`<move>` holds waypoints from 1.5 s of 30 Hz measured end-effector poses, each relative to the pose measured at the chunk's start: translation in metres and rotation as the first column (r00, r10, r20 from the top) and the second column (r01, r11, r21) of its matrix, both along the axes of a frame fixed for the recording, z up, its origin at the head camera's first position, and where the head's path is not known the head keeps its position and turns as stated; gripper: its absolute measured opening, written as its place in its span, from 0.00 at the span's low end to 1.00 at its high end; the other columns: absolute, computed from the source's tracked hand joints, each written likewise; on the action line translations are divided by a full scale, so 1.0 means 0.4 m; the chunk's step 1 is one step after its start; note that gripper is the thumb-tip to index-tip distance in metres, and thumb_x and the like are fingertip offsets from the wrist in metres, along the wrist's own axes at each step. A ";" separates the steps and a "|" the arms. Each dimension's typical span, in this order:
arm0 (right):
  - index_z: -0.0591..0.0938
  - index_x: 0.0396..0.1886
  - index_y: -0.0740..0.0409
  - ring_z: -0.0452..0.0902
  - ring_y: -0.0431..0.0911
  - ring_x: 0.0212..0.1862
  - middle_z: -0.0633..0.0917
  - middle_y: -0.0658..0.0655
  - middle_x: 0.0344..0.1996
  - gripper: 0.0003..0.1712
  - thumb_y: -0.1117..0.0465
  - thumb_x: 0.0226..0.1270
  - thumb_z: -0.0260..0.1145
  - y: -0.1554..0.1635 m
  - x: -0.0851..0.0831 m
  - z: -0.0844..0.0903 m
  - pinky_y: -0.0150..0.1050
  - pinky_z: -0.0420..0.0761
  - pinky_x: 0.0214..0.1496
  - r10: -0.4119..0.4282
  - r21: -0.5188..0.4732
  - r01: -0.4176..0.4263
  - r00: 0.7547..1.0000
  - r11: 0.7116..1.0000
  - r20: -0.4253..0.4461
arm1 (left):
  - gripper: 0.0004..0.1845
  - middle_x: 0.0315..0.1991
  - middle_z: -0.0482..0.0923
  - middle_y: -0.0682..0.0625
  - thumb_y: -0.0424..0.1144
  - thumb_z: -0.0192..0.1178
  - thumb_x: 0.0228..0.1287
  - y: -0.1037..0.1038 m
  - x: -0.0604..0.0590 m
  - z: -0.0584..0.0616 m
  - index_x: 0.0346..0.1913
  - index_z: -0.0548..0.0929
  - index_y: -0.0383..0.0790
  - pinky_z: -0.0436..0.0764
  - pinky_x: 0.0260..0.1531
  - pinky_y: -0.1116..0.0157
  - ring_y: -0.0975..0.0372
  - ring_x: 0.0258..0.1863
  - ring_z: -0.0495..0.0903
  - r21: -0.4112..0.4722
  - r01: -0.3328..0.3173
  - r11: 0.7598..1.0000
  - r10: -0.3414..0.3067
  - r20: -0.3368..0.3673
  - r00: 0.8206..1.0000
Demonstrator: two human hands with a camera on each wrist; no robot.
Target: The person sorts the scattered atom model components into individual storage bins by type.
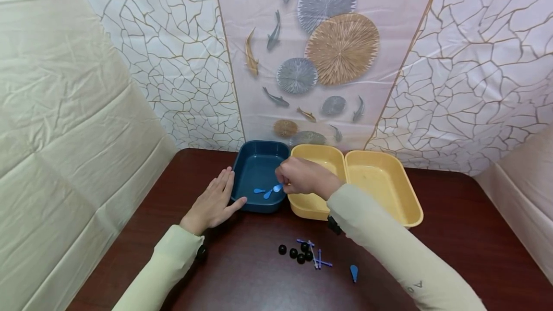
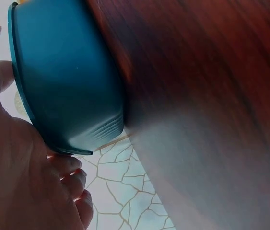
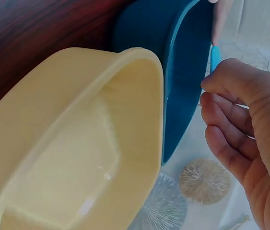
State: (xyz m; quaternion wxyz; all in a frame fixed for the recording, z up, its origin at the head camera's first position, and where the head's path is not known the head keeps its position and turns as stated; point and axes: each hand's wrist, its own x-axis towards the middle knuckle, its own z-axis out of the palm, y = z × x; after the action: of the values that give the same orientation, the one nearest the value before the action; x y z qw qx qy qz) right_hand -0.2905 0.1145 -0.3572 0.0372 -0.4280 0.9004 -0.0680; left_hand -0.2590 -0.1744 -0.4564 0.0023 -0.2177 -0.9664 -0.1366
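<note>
Pinching a small blue spoon (image 1: 278, 187) by its handle, the right hand (image 1: 302, 176) hung just above the blue tub (image 1: 259, 150), over its right side. Two more blue spoons (image 1: 262, 192) lay on the tub's floor. The left hand (image 1: 213, 201) rested flat and open against the tub's near-left corner, steadying it. A clean drop likely called for lowering the spoon well inside the tub's rim before letting go, so it would not bounce toward the yellow tub (image 1: 317, 157) touching its right wall.
</note>
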 end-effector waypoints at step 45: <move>0.90 0.49 0.60 0.87 0.45 0.45 0.91 0.56 0.44 0.13 0.64 0.65 0.77 0.153 0.135 0.087 0.39 0.90 0.48 0.019 0.043 -0.017 0.999 0.999 -0.029 | 0.51 0.87 0.43 0.37 0.65 0.49 0.78 0.007 0.000 0.002 0.84 0.47 0.29 0.53 0.84 0.41 0.42 0.87 0.46 -0.003 -0.002 1.000 0.002 -0.001 1.000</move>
State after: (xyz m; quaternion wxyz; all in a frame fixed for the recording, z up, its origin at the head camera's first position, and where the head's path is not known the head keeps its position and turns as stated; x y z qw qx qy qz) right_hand -0.2363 0.1758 -0.3225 0.0338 -0.4362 0.8982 -0.0420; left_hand -0.2589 -0.1718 -0.4556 0.0024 -0.2168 -0.9669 -0.1349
